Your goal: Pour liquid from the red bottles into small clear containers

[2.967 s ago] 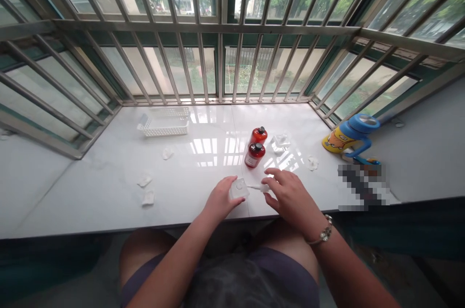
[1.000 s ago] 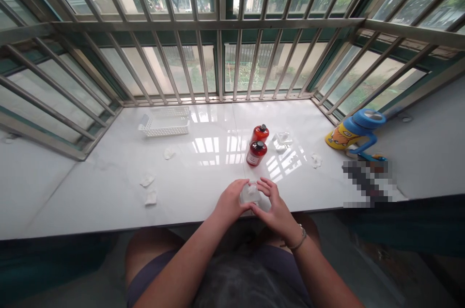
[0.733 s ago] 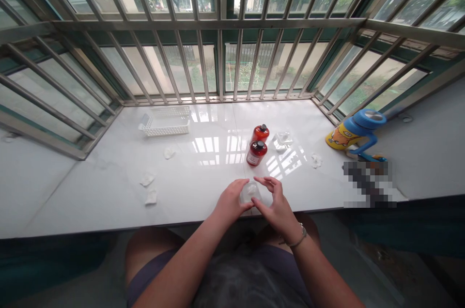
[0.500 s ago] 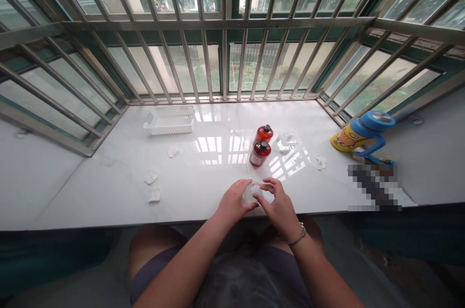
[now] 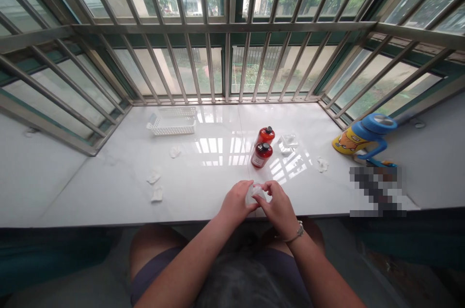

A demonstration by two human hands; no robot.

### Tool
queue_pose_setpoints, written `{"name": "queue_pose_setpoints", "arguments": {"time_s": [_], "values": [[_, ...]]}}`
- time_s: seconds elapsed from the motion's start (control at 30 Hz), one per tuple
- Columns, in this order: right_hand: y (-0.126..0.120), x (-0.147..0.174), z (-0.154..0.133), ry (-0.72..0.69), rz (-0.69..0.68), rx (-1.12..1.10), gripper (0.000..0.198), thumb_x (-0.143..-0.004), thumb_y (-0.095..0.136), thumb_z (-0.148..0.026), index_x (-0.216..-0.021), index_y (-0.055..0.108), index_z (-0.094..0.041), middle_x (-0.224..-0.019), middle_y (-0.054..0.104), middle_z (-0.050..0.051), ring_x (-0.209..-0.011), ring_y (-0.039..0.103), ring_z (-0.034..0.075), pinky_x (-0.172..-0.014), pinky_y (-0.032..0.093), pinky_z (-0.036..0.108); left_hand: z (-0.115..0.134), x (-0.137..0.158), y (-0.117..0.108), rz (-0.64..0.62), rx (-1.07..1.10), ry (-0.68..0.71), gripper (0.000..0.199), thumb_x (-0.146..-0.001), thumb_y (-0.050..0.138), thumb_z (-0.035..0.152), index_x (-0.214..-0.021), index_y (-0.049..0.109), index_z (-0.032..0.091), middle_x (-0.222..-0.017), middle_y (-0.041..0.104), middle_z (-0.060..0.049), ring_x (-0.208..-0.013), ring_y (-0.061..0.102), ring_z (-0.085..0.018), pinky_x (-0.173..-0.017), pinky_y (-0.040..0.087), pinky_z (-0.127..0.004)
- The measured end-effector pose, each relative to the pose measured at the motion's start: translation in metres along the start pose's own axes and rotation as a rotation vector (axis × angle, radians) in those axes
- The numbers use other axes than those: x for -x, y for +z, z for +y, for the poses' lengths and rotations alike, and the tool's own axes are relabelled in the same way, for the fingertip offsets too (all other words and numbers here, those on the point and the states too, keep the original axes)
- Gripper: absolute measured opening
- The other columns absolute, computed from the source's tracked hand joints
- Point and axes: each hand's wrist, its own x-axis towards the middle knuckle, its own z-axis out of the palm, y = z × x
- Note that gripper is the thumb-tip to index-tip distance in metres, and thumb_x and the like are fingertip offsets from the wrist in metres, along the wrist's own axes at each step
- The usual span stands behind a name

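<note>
1. Landmark: front dark-red rounded bottle with black cap and pale label (image 5: 260, 156).
2. Small translucent squarish container (image 5: 250, 195): person's side of the landmark, apart from it, between both hands. Can't tell if its base touches the white glossy counter (image 5: 109, 192).
3. Left hand (image 5: 237, 201): grasping the container's left side, thumb near, fingers far.
4. Right hand (image 5: 279, 205): thumb and bent fingers on the container's top. Can't tell whether they pinch a separate part.
5. Main risk, my read: container twists or slips if right pushes harder than left braces; smooth walls won't help.
6. Secondary: a forward slip could hit the landmark, tipping it into the orange-red black-capped bottle (image 5: 267, 134) just behind.
</note>
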Motion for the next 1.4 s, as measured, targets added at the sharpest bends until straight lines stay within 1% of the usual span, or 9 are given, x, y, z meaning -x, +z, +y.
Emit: {"name": "queue_pose_setpoints", "arguments": {"time_s": [0.2,0.37,0.57,0.7,0.8,1.0,1.13,1.27,1.4], "values": [[-0.001,0.002,-0.002,-0.003,0.067,-0.011,0.025,-0.097,0.068,-0.045,-0.098,0.05,-0.027,-0.097,0.068,0.004,-0.087,0.065,0.024,-0.08,0.057,0.04,0.009,0.0,0.005,0.041,0.018,0.012,0.065,-0.084,0.085,0.021,-0.143,0.06,0.023,-0.138,0.07,-0.013,-0.129,0.067,-0.032,-0.115,0.056,-0.054],[-0.02,-0.005,0.009,0.047,0.168,0.017,0.038,-0.096,0.069,-0.058,-0.094,0.046,-0.028,-0.096,0.067,0.004,-0.084,0.065,0.024,-0.077,0.053,0.039,0.007,-0.004,-0.018,-0.007,0.066,0.092,0.099,-0.076,0.096,0.035,-0.159,0.043,0.028,-0.161,0.054,-0.014,-0.15,0.052,-0.034,-0.127,0.046,-0.055],[-0.058,-0.035,0.052,0.24,0.341,0.129,0.058,-0.082,0.074,-0.077,-0.097,0.047,-0.028,-0.088,0.065,0.001,-0.074,0.062,0.023,-0.068,0.045,0.035,-0.062,0.002,-0.115,0.254,-0.396,-0.172,0.036,-0.099,0.068,0.036,-0.132,0.066,0.023,-0.141,0.071,-0.012,-0.136,0.065,-0.031,-0.122,0.051,-0.05],[-0.079,-0.055,0.085,0.338,0.397,0.173,0.061,-0.076,0.077,-0.074,-0.101,0.048,-0.027,-0.089,0.067,0.002,-0.071,0.061,0.022,-0.069,0.043,0.035,-0.114,0.005,-0.185,0.34,-0.521,-0.329,0.034,-0.098,0.059,0.031,-0.126,0.068,0.013,-0.132,0.073,-0.021,-0.128,0.068,-0.039,-0.117,0.051,-0.059],[-0.084,-0.068,0.105,0.375,0.428,0.172,0.062,-0.072,0.08,-0.071,-0.102,0.048,-0.027,-0.094,0.07,0.003,-0.075,0.062,0.024,-0.071,0.043,0.036,-0.14,0.0,-0.212,0.325,-0.586,-0.373,0.036,-0.096,0.058,0.031,-0.128,0.068,0.015,-0.138,0.071,-0.019,-0.134,0.064,-0.037,-0.12,0.049,-0.053],[-0.076,-0.081,0.119,0.399,0.459,0.133,0.059,-0.072,0.078,-0.068,-0.098,0.044,-0.028,-0.096,0.073,0.005,-0.077,0.064,0.025,-0.075,0.045,0.038,-0.171,-0.033,-0.222,0.273,-0.674,-0.426,0.035,-0.096,0.058,0.028,-0.125,0.069,0.014,-0.14,0.07,-0.02,-0.135,0.062,-0.034,-0.12,0.046,-0.046],[-0.072,-0.081,0.12,0.394,0.465,0.151,0.054,-0.076,0.075,-0.068,-0.096,0.045,-0.028,-0.092,0.071,0.004,-0.074,0.063,0.024,-0.074,0.045,0.037,-0.181,-0.051,-0.228,0.256,-0.702,-0.466,0.027,-0.098,0.05,0.021,-0.113,0.072,0.014,-0.129,0.073,-0.019,-0.124,0.066,-0.032,-0.109,0.05,-0.045],[-0.073,-0.081,0.122,0.392,0.446,0.167,0.053,-0.076,0.076,-0.067,-0.095,0.046,-0.028,-0.089,0.069,0.003,-0.073,0.062,0.023,-0.072,0.045,0.036,-0.172,-0.052,-0.227,0.208,-0.698,-0.464,0.028,-0.1,0.046,0.022,-0.101,0.074,0.017,-0.116,0.077,-0.017,-0.11,0.07,-0.031,-0.097,0.054,-0.045],[-0.076,-0.082,0.124,0.394,0.427,0.175,0.05,-0.077,0.077,-0.065,-0.095,0.049,-0.027,-0.085,0.066,0.0,-0.073,0.062,0.023,-0.071,0.044,0.035,-0.141,-0.022,-0.197,0.06,-0.634,-0.318,0.029,-0.104,0.049,0.03,-0.108,0.076,0.022,-0.12,0.08,-0.012,-0.113,0.074,-0.03,-0.101,0.056,-0.042]]}}
